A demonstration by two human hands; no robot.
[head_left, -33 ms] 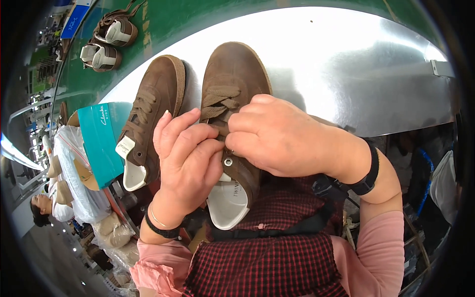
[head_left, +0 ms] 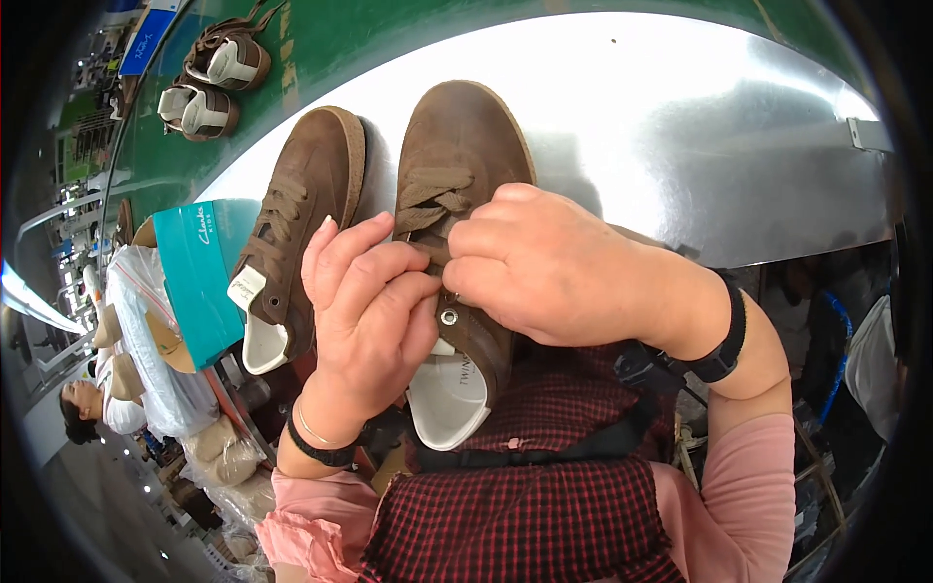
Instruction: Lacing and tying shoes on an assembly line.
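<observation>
A brown leather sneaker [head_left: 466,121] with a white lining lies on the metal tabletop, toe pointing away from me. Over its upper eyelets both my hands meet at the brown shoelace [head_left: 437,185]. My left hand [head_left: 369,306] bends its fingers inward and pinches the lace near the tongue. Opposite it, my right hand [head_left: 544,262] is closed with the fingertips pressed on the lace; its thumb is mostly hidden. The lace ends are covered by my fingers. To the left rests the matching sneaker [head_left: 316,165], laced, its white heel tab toward me.
The shiny metal tabletop [head_left: 671,126] curves around ahead. Beyond its left edge, another pair of brown and white shoes [head_left: 199,112] stands on a green surface [head_left: 335,49]. A teal shoebox [head_left: 199,282] is at the left, beside plastic-wrapped goods [head_left: 160,340]. Another person [head_left: 83,408] is farther left.
</observation>
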